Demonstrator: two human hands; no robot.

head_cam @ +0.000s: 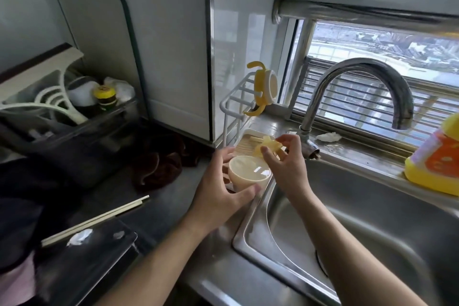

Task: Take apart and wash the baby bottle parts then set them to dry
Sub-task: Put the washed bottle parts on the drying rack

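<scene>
Hands were beside the sink (pixel 372 206).
The left hand (pixel 218 189) curled round the bottle (pixel 244 176); the right hand (pixel 285 165) pinched a yellow part (pixel 269 146) behind it.

Free passage is offered over the sink basin (pixel 372 206), wide open on the right. Higher up, the way is barred by the curved tap (pixel 357 77); the far right is taken by a yellow detergent bottle (pixel 437 156). The basin's far-left corner is crowded: a white rack (pixel 232 104) is stood there, and the tray (pixel 244 141) below is blocked by the left grip (pixel 216 194) round a cream cup (pixel 248 174) and the right grip (pixel 285 169) pinching a yellow part (pixel 269 146).
</scene>
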